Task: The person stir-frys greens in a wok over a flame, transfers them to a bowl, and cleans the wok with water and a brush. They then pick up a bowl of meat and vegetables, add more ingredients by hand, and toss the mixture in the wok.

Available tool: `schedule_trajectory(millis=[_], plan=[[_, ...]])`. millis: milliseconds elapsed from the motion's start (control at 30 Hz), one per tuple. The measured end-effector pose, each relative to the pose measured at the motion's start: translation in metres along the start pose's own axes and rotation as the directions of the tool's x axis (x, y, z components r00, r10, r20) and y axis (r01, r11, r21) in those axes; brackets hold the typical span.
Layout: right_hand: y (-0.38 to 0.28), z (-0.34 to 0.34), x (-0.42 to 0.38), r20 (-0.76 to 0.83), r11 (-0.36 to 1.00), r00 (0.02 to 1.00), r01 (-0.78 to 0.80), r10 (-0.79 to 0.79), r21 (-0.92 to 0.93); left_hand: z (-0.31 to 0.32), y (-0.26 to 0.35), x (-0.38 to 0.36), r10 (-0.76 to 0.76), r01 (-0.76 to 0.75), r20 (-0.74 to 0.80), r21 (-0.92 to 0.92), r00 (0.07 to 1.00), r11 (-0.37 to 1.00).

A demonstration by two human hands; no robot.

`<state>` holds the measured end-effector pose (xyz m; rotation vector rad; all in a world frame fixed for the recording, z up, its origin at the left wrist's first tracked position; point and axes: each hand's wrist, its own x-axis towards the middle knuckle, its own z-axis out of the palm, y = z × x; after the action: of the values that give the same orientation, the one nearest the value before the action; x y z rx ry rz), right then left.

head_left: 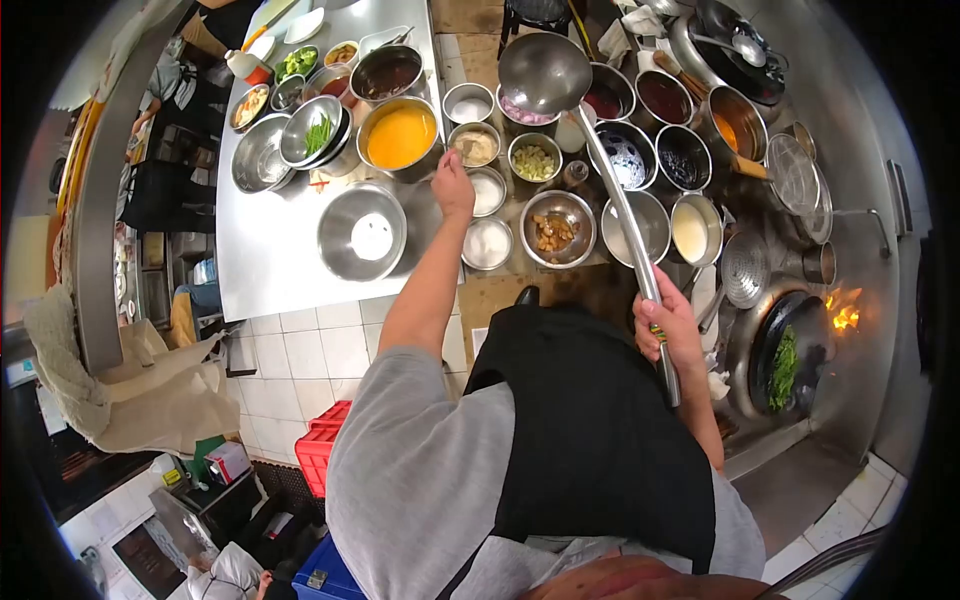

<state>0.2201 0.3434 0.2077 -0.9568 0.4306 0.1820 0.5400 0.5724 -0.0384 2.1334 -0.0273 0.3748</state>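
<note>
My right hand [668, 322] is wrapped round the long metal handle of a large ladle [546, 74]. The ladle's bowl hangs over a container of chopped pink onion [528, 112]. My left hand [454, 186] is closed in a pinch on a thin metal utensil [443, 130], whose end I cannot make out. It is beside a bowl of tan powder [475, 146], a pot of orange-yellow liquid [400, 137] and a bowl of white powder [486, 190]. Lower down are another white-powder bowl [487, 243] and a bowl of brown pieces [556, 232].
On the right, a wok [757, 352] holding leafy greens [784, 368] sits by an open flame [845, 310]. Strainers [793, 175] and sauce pots [664, 98] crowd the cooking side. A steel bowl [338, 245] stands on the left counter. A red crate [318, 445] is behind me.
</note>
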Motion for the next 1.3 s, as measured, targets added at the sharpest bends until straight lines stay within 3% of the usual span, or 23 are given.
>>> schedule_trajectory(millis=[67, 100, 167, 500, 567, 600, 667, 867, 1000, 1067, 1167, 1233, 1300], plan=[[-0.001, 0.001, 0.002, -0.007, 0.999, 1.000, -0.027, 0.027, -0.021, 0.009, -0.004, 0.001, -0.168, 0.163, -0.007, -0.218, 0.986, 0.962], [-0.003, 0.002, 0.003, -0.010, 0.999, 0.999, -0.034, 0.034, -0.027, 0.010, -0.005, 0.002, -0.172, 0.167, -0.005, -0.221, 0.985, 0.961], [-0.006, 0.002, 0.005, -0.013, 0.998, 0.999, -0.037, 0.036, -0.048, 0.006, -0.006, 0.006, -0.343, 0.347, 0.076, -0.350, 0.936, 0.870], [-0.007, 0.005, 0.019, -0.021, 0.995, 0.999, -0.051, 0.049, -0.088, 0.006, -0.010, -0.002, -0.394, 0.397, 0.120, -0.513, 0.911, 0.761], [-0.007, 0.006, 0.021, -0.018, 0.994, 0.998, -0.058, 0.057, -0.090, 0.007, -0.013, -0.001, -0.444, 0.445, 0.172, -0.631, 0.879, 0.636], [-0.007, 0.006, 0.022, -0.017, 0.994, 0.998, -0.065, 0.064, -0.091, 0.006, -0.013, -0.001, -0.444, 0.445, 0.172, -0.631, 0.879, 0.636], [-0.007, 0.007, 0.023, -0.011, 0.994, 0.998, -0.064, 0.063, -0.092, 0.003, -0.013, 0.000, -0.558, 0.544, 0.232, -0.678, 0.797, 0.494], [-0.003, 0.005, 0.026, 0.001, 0.983, 0.998, -0.062, 0.063, -0.171, -0.025, 0.007, -0.006, -0.570, 0.502, 0.246, -0.791, 0.784, 0.350], [0.003, 0.006, 0.028, -0.022, 0.946, 0.992, -0.128, 0.127, -0.298, -0.065, 0.065, -0.009, -0.393, 0.383, 0.206, -0.805, 0.896, 0.452], [0.004, 0.008, 0.026, -0.008, 0.954, 0.991, -0.131, 0.134, -0.271, -0.078, 0.068, -0.012, -0.370, 0.294, 0.022, -0.652, 0.929, 0.699], [0.006, 0.005, 0.023, 0.107, 0.970, 0.965, -0.241, 0.240, -0.001, -0.087, 0.053, -0.026, -0.330, 0.287, 0.029, -0.571, 0.943, 0.769], [0.007, 0.001, 0.015, 0.136, 0.970, 0.968, -0.223, 0.210, 0.092, -0.092, 0.047, -0.047, -0.298, 0.291, 0.062, -0.482, 0.952, 0.826], [0.004, -0.005, 0.005, 0.132, 0.967, 0.981, -0.169, 0.145, 0.189, -0.084, 0.021, -0.073, -0.160, 0.179, 0.083, -0.343, 0.984, 0.922]])
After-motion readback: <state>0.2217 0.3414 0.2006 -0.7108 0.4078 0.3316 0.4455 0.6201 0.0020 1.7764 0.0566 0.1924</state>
